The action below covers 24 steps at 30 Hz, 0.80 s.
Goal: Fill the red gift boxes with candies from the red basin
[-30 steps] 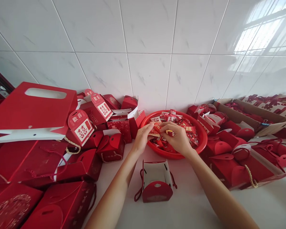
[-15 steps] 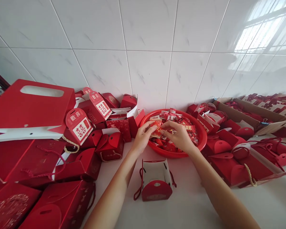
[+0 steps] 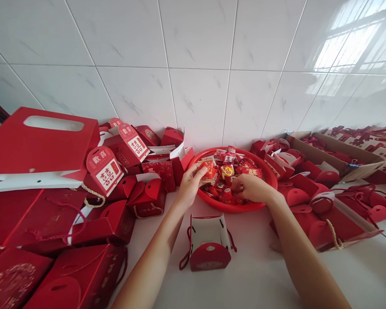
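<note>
My left hand (image 3: 193, 182) is closed on red wrapped candies (image 3: 208, 171), pinched between thumb and fingers over the left side of the red plastic basket (image 3: 272, 191). Inside that basket lie many candies in red and gold wrappers, with a yellow-marked one (image 3: 227, 171) near the middle. My right hand (image 3: 252, 189) is low among the candies on the right side, its fingers curled downward. What its fingertips grip is hidden. In front of the basket, between my forearms, a small red gift box (image 3: 210, 259) stands with its top open and its white inside showing.
Red gift boxes (image 3: 149, 197) crowd the left side, some stacked, with rope handles. More red boxes (image 3: 324, 223) and a cardboard carton (image 3: 357, 171) fill the right. A white tiled wall (image 3: 199, 98) rises behind the basket.
My right hand has moved away from my left, rightward and down into the candies. My left hand stays nearly in place, still holding red wrapped candies.
</note>
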Motion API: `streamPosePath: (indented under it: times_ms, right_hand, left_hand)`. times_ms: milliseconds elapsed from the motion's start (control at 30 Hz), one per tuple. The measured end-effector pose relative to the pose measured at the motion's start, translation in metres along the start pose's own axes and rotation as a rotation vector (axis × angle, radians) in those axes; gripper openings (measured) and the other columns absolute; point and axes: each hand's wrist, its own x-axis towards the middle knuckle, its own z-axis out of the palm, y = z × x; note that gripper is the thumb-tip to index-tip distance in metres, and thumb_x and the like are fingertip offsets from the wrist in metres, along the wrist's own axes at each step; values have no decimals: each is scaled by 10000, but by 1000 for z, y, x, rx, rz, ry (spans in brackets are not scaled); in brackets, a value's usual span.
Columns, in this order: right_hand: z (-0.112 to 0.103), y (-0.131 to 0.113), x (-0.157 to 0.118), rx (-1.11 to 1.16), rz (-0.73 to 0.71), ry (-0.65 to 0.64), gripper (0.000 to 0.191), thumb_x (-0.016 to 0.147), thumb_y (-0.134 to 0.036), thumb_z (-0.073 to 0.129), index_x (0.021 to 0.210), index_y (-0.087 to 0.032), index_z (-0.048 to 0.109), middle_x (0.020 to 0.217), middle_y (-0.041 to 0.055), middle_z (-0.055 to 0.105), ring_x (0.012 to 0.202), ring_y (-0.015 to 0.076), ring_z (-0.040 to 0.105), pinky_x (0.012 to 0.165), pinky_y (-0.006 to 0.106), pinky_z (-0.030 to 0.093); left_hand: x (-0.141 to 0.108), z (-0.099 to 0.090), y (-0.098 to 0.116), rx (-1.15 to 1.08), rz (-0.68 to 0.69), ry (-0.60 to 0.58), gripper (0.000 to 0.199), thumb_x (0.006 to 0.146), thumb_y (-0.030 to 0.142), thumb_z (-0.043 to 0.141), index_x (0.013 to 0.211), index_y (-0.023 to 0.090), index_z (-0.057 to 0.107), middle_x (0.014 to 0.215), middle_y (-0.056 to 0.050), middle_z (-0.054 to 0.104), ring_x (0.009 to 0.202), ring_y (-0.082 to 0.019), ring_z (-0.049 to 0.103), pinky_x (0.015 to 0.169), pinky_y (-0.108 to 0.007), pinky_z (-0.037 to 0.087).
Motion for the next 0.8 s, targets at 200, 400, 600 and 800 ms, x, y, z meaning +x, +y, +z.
streamPosePath:
  times_ms: [200, 400, 600, 800]
  right_hand:
    - [11, -17, 7, -35, -80, -39, 560, 703, 26, 604, 1174, -238, 753, 1176, 65, 758, 1060, 264, 680, 783, 285, 468]
    - [5, -18, 10, -90, 22, 118, 202, 819, -84, 639, 914, -214, 760, 878, 55, 768, 814, 227, 673, 630, 270, 366]
    - [-2, -11, 9, -81, 125, 337, 166, 877, -167, 592, 922, -216, 744, 932, 62, 759, 850, 227, 657, 637, 273, 366]
    - [0, -6, 9, -40, 100, 340, 181, 831, -125, 592, 868, -211, 748, 890, 48, 764, 820, 218, 664, 693, 281, 425]
  left_hand:
    - [1, -1, -1, -5, 22, -12, 316, 671, 386, 839, 882, 180, 723, 952, -25, 674, 799, -135, 651, 666, -228, 583]
    - [1, -1, 0, -12, -1, -20, 313, 672, 378, 842, 876, 173, 721, 901, -18, 676, 785, -130, 638, 682, -244, 588]
    - [1, -2, 1, -7, -19, -17, 338, 680, 375, 838, 939, 183, 734, 898, -13, 682, 824, -162, 655, 697, -282, 593]
    - [1, -3, -1, -21, -8, -24, 320, 673, 359, 839, 927, 191, 740, 946, -24, 685, 869, -174, 657, 704, -284, 599]
